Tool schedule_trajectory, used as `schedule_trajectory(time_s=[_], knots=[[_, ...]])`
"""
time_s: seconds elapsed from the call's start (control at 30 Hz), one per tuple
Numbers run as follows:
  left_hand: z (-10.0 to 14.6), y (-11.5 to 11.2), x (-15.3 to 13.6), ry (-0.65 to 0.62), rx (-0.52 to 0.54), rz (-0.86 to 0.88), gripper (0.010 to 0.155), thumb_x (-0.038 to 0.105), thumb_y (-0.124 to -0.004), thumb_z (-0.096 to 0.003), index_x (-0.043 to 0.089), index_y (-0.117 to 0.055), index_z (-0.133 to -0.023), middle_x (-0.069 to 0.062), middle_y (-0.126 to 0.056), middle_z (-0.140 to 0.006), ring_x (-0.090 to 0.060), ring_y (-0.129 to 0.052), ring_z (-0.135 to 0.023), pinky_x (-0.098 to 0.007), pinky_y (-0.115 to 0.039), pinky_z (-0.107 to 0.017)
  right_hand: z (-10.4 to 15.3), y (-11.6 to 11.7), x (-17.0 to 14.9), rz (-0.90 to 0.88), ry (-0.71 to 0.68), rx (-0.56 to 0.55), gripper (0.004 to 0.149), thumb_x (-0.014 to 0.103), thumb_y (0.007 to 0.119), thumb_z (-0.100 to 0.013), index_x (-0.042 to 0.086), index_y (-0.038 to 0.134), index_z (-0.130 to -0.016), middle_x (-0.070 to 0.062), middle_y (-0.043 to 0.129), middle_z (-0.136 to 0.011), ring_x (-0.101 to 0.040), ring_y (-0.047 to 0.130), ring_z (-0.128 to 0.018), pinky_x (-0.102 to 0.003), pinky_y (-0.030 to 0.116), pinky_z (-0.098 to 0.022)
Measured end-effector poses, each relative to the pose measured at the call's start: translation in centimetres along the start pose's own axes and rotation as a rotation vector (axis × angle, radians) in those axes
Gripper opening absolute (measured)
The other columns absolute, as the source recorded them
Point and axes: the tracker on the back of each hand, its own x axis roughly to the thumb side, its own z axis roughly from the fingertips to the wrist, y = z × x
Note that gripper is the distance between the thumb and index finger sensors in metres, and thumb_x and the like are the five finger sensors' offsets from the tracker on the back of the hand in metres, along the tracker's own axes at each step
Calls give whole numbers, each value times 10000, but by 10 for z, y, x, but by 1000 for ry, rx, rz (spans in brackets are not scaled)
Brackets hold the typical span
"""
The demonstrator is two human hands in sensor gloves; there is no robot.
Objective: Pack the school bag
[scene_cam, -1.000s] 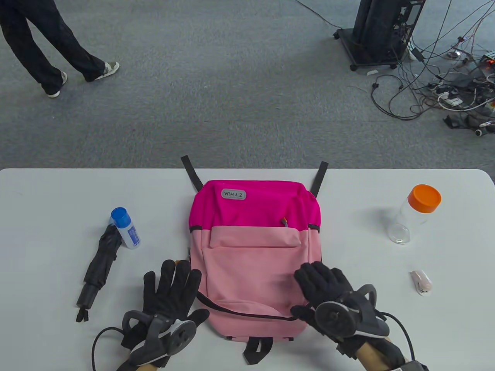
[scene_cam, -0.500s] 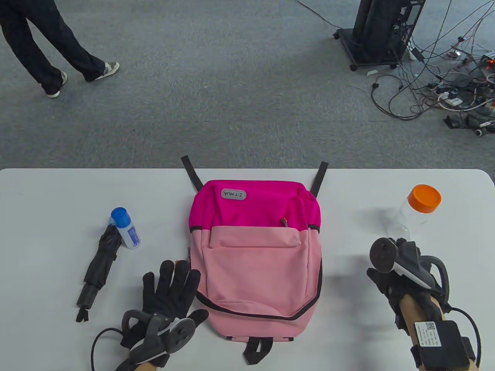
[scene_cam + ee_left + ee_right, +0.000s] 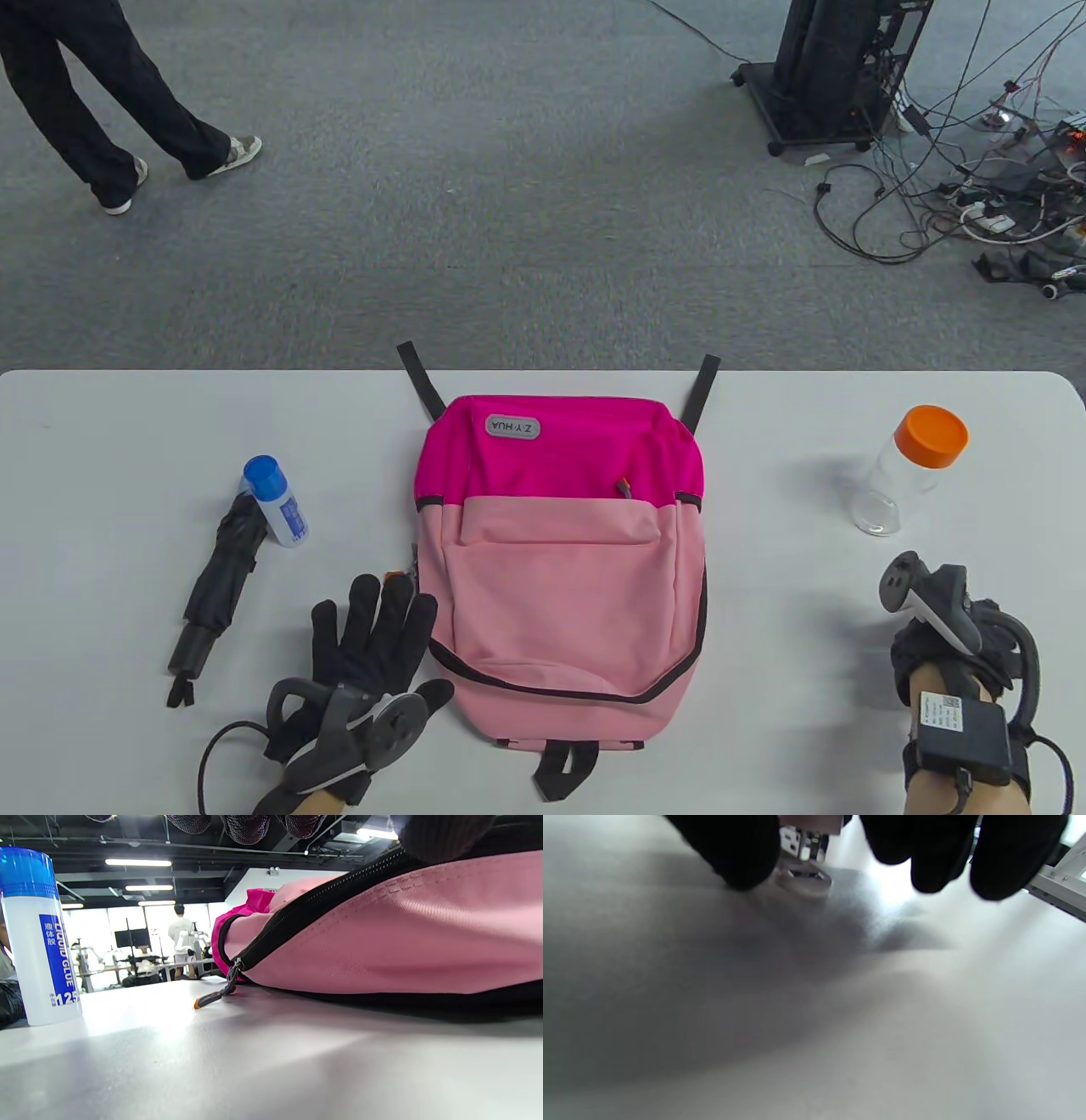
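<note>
The pink backpack lies flat mid-table, zipped, with its orange-tipped zipper pull lying on the table at its left side. My left hand rests flat and open on the table at the bag's lower left corner, thumb against the bag's edge. My right hand is at the right side of the table, over the small stapler. In the right wrist view the thumb and fingers close around the stapler, which touches the table. The table view hides the stapler.
A blue-capped glue bottle and a folded black umbrella lie left of the bag. A clear bottle with an orange cap lies beyond my right hand. Bag straps hang over the far table edge.
My right hand left the bag's lower right corner, swung right and came down over the stapler. The left hand and the bag stayed put.
</note>
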Motion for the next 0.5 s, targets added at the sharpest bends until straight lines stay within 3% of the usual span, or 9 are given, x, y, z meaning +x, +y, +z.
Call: schedule_trajectory(time_s=[0.07,0.1,0.2,0.5], knots=[[0,-1,0,0,-5,1,915,642,-641,-471,165,-337,-1191,-242,-342,-1265,-581,-314,-1133,-821,-379,-723,2,-3,2,5,17,-117,665,276,736,-523,15,488,-1083,-374,720,-1031,-552,845,-848,-702,784,-550],[0,-1,0,-1,-6,0,916,642,-641,-470,165,-338,-1191,-244,-342,-1265,-581,-316,-1133,-821,-379,-723,2,-3,3,20,4,-120,650,277,752,-518,36,529,-1079,-359,773,-1001,-531,886,-812,-690,807,-533],[-1,-1,1,1,-14,3,914,641,-640,-471,165,-340,-1191,-246,-346,-1263,-581,-317,-1132,-820,-380,-723,6,-7,8,6,-15,-119,619,310,752,-519,39,606,-1056,-340,812,-955,-504,915,-752,-681,812,-527],[-1,-2,2,-2,-19,7,910,638,-643,-471,164,-347,-1190,-243,-349,-1263,-580,-321,-1132,-820,-381,-722,21,-17,34,65,-182,-108,586,266,798,-497,-7,705,-1006,-305,867,-887,-455,959,-692,-680,830,-517]])
